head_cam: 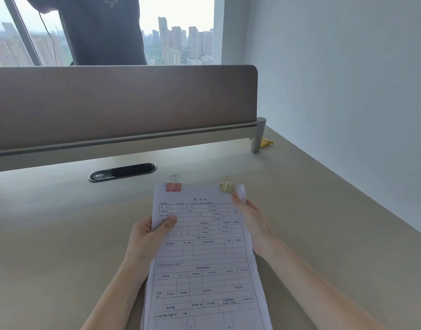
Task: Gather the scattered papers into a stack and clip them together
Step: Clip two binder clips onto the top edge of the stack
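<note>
A stack of printed forms (204, 258) is held above the beige desk (61, 234), its long side running away from me. A pink binder clip (174, 186) grips the top edge at the left. A yellow binder clip (226, 187) sits on the top edge at the right. My left hand (150, 232) holds the stack's left edge, thumb on top of the top sheet. My right hand (250, 220) is at the right edge just below the yellow clip, blurred; its fingers lie against the paper's upper right corner.
A grey partition screen (123, 101) runs across the back of the desk, with an oval cable grommet (122, 172) in front of it. A small yellow object (266, 142) lies by the screen's post. A white wall (347, 91) borders the desk's right. A person in dark clothing (102, 29) stands beyond the screen.
</note>
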`<act>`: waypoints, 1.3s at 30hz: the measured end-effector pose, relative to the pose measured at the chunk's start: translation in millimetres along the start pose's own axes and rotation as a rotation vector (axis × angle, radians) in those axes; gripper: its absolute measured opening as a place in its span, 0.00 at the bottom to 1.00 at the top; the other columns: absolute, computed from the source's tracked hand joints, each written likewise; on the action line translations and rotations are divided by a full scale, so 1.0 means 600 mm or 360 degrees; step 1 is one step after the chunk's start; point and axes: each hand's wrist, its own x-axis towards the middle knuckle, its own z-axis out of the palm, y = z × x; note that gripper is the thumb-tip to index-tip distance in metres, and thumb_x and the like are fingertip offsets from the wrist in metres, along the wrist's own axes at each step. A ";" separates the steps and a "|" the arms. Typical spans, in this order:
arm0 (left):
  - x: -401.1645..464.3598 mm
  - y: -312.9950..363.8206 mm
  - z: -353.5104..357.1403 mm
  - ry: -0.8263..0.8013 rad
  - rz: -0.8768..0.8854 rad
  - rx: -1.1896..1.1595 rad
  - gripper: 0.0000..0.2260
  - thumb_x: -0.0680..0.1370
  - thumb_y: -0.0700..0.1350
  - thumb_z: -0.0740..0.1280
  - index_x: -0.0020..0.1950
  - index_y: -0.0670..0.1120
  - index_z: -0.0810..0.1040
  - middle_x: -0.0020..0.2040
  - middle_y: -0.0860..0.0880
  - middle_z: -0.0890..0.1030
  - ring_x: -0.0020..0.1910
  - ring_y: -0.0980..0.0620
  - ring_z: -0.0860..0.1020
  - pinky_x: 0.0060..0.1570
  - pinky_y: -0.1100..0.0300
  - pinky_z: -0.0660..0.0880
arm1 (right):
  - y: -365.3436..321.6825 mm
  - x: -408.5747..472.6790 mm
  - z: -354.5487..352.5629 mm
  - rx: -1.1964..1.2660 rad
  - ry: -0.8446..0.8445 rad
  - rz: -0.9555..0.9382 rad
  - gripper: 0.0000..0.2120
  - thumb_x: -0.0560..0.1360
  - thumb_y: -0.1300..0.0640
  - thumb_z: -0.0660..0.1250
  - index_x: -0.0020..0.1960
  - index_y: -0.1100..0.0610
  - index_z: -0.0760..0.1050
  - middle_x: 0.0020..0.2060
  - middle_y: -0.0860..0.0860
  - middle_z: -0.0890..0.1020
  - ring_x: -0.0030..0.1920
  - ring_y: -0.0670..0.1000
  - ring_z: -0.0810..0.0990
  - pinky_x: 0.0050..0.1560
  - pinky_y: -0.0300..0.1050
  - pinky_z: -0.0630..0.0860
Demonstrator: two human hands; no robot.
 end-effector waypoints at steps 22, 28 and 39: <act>0.169 0.005 0.288 0.0133 0.0413 0.1206 0.17 0.85 0.51 0.55 0.43 0.41 0.70 0.35 0.49 0.75 0.33 0.50 0.73 0.30 0.55 0.65 | -0.096 0.209 -0.253 -0.1238 0.0685 -0.0377 0.15 0.82 0.51 0.62 0.55 0.60 0.82 0.45 0.54 0.83 0.47 0.55 0.80 0.43 0.44 0.70; 0.227 -0.002 0.374 0.0078 0.0521 0.1465 0.10 0.85 0.50 0.57 0.52 0.43 0.67 0.45 0.45 0.80 0.43 0.42 0.79 0.40 0.50 0.75 | -0.104 0.280 -0.319 -0.1437 0.0740 -0.0458 0.15 0.82 0.54 0.63 0.47 0.64 0.82 0.39 0.57 0.83 0.39 0.53 0.77 0.40 0.45 0.71; 0.280 -0.007 0.455 0.0084 0.0594 0.2029 0.17 0.84 0.52 0.58 0.64 0.40 0.68 0.56 0.40 0.84 0.54 0.37 0.82 0.44 0.52 0.69 | -0.096 0.344 -0.385 -0.2225 0.0792 -0.0517 0.14 0.84 0.52 0.58 0.42 0.57 0.71 0.33 0.52 0.77 0.35 0.56 0.76 0.37 0.47 0.71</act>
